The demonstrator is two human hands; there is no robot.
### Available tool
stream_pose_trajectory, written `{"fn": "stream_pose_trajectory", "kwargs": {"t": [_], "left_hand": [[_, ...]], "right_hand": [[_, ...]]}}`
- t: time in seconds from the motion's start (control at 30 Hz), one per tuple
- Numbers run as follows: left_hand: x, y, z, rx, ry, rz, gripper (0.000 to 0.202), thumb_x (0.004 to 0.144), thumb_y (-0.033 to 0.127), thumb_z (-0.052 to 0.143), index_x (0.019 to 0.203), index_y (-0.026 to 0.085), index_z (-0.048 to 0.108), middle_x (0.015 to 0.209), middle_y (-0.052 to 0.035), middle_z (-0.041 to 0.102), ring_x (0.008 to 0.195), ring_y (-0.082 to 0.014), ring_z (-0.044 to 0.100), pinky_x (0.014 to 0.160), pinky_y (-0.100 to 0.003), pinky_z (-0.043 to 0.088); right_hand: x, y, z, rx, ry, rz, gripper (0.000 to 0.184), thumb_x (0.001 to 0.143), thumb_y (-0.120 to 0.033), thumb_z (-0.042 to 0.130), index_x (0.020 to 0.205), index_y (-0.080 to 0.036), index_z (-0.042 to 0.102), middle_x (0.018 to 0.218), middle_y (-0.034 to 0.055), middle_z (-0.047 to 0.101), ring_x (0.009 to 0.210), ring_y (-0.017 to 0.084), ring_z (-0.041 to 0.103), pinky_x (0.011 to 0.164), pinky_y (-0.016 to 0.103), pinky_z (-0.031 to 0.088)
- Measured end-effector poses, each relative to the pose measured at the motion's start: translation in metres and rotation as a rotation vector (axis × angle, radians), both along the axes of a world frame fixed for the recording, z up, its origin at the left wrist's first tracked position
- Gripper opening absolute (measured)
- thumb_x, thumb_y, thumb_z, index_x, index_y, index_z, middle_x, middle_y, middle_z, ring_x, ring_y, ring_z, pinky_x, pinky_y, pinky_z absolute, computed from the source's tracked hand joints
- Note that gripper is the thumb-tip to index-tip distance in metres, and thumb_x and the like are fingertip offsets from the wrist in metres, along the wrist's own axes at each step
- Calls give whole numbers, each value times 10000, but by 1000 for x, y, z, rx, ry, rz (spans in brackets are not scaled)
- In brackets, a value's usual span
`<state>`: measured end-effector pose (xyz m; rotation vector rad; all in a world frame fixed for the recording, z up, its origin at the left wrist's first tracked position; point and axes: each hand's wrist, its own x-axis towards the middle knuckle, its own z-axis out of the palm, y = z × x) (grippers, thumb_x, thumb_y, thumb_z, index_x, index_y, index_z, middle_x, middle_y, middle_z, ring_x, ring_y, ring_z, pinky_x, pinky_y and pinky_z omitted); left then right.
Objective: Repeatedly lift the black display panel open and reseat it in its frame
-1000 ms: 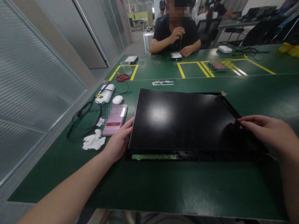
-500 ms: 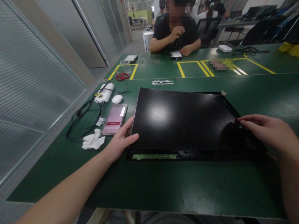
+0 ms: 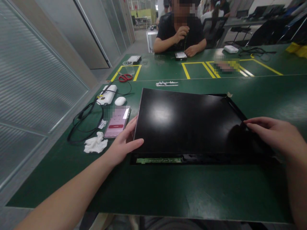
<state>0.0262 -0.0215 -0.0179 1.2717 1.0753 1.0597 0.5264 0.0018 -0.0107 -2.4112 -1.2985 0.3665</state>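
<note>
Clamping the black panel [image 3: 182, 124] by its left edge with the left hand [image 3: 124, 142], resting the right hand [image 3: 272, 132] at the right side; pinching or merely touching, can't tell! Holding it over the black frame [image 3: 216, 160] on the green table [image 3: 168, 193]. Likely fitting or lifting; probably calling next for even support.

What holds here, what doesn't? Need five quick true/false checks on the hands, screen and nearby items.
1. The left hand is at the left edge of the black screen, thumb over its face. True.
2. The phone lies to the left of the screen. True.
3. The right hand rests on the phone. False: it pinches at the screen's right edge.
4. A green circuit board shows along the screen's near edge. True.
5. The scissors have blue handles. False: they are red.
</note>
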Motion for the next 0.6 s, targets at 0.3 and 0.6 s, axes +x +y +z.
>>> {"fn": "stream_pose_trajectory", "kwargs": {"t": [0.3, 0.6], "left_hand": [[1, -2, 2, 34, -50, -32, 783, 765, 344, 952, 1510, 335, 712, 1749, -38, 491, 1678, -403, 288, 1354, -504, 296], [1, -5, -1, 25, -138, -126, 891, 815, 283, 931, 1632, 327, 579, 1697, -71, 563, 1616, -438, 409, 1299, -528, 413]], "right_hand": [[4, -1, -5, 24, 68, -37, 470, 637, -561, 653, 979, -288, 825, 831, 56, 780, 770, 305, 706, 673, 422, 499], [-15, -1, 7, 196, 184, -149, 431, 621, -385, 692, 1014, -245, 800, 1058, 95, 812, 1005, 306, 729, 980, 465, 542]]}}
